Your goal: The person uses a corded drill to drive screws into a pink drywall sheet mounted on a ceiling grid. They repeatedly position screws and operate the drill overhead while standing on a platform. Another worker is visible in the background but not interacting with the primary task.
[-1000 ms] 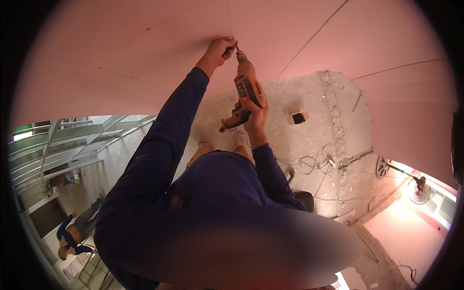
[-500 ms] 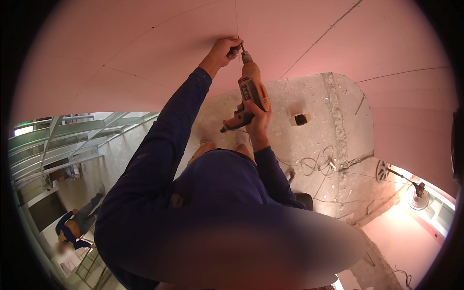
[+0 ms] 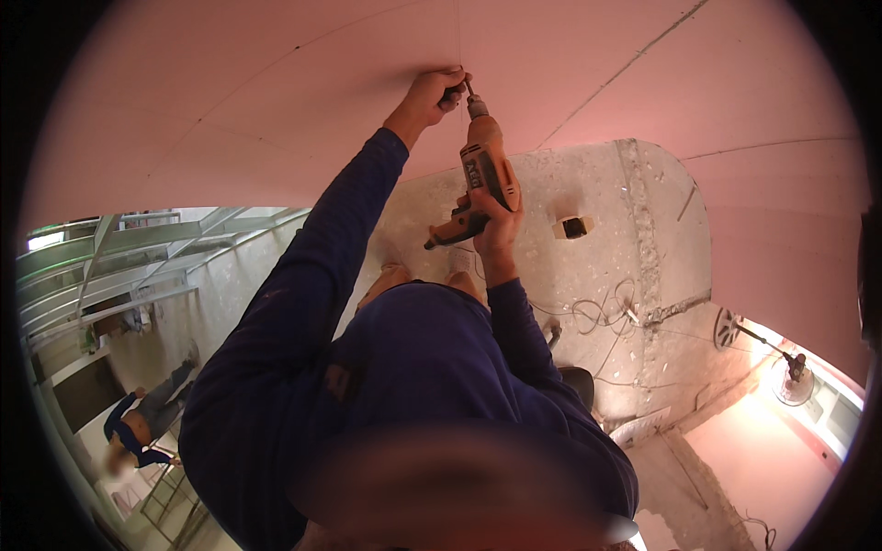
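My right hand (image 3: 497,227) is wrapped round the grip of an orange and black power drill (image 3: 491,165). The drill's chuck and slim bit (image 3: 470,89) point away from me, up to a pink board (image 3: 367,110). Beside the bit's tip, my left hand (image 3: 435,97) is closed with its fingertips pinched together against the board. Whatever lies between those fingertips is too small to make out, perhaps hidden by the fingers. A thin dark line crosses the board close to the tip.
Below lies a rough concrete floor (image 3: 542,184) with a small open box (image 3: 573,228) and a loosely coiled cable (image 3: 602,315). A round-headed lamp (image 3: 793,378) glows at the right. Metal framing (image 3: 138,257) spans the left, where another person (image 3: 142,427) is beside a metal stand.
The view has shifted slightly, so hands and drill sit a little further right in the picture. The bit's tip remains by my left fingertips, and the right hand keeps its hold on the drill.
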`<state>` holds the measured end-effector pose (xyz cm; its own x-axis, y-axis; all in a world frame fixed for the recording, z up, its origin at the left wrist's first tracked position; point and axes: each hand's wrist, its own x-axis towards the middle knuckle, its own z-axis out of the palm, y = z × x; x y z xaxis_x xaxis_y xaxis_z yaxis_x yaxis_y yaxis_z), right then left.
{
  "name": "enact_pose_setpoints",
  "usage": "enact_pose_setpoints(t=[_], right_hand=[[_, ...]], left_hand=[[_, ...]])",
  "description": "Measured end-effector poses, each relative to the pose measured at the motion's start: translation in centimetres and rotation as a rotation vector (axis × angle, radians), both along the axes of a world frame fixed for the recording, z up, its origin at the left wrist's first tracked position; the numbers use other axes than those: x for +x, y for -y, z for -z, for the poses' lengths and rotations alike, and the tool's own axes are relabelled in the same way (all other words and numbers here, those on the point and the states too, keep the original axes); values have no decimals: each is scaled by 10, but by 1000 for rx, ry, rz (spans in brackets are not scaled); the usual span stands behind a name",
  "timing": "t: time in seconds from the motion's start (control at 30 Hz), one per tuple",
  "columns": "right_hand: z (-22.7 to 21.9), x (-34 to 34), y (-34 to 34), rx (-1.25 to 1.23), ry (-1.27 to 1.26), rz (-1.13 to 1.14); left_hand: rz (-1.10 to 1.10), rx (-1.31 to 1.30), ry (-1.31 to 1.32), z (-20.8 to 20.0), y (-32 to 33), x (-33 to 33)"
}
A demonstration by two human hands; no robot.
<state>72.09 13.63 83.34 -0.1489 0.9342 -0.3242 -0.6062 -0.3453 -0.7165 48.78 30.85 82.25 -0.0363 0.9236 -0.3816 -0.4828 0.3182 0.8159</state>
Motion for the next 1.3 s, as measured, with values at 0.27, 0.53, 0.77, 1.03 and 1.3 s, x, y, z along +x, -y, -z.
enact_pose_setpoints(t=[0.27,0.53,0.77,1.03,1.3], right_hand=[[-1,-1,-3,6,33,-6],[0,0,-6,62,37,4],[4,-1,-9,64,97,4],[3,-4,-11,101,211,-4],[4,-7,-13,171,267,35]], left_hand=[[-123,-129,175,47,76,-15],[-204,-326,197,91,173,-21],[-222,-323,240,101,192,-26],[-221,-347,265,101,191,-26],[-205,-377,291,106,191,-23]])
